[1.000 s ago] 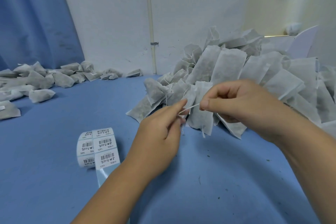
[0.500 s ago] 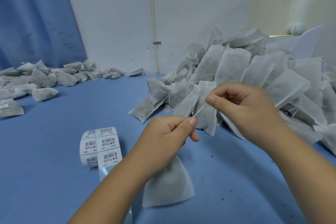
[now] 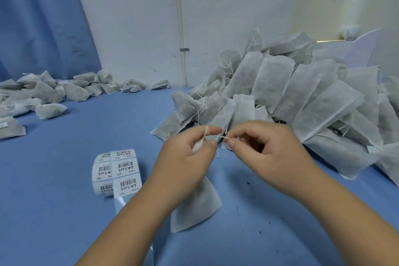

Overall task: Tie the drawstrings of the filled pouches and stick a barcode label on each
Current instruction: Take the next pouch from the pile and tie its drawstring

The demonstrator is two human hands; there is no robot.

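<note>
The hands are being drawn closer together than they were a moment ago, when the drawstring was being stretched out straight between them. Now a loop of it is being carried up over the forefinger of the left hand, whose curled fingers are gripping the gathered neck of the pouch. The free end is being pinched between the thumb and fingertip of the right hand, just beside the left. The pouch, seen only at the fingers a second ago, is now being held hanging below the left hand, its lower corner near or touching the blue bench. By the look of it a knot is being formed rather than the mouth merely pulled shut, so the tying of this pouch is judged nearly done. The label roll is being left on the bench to the left, so labelling is not yet begun, and the heap of untied pouches is waiting behind the hands.
</note>
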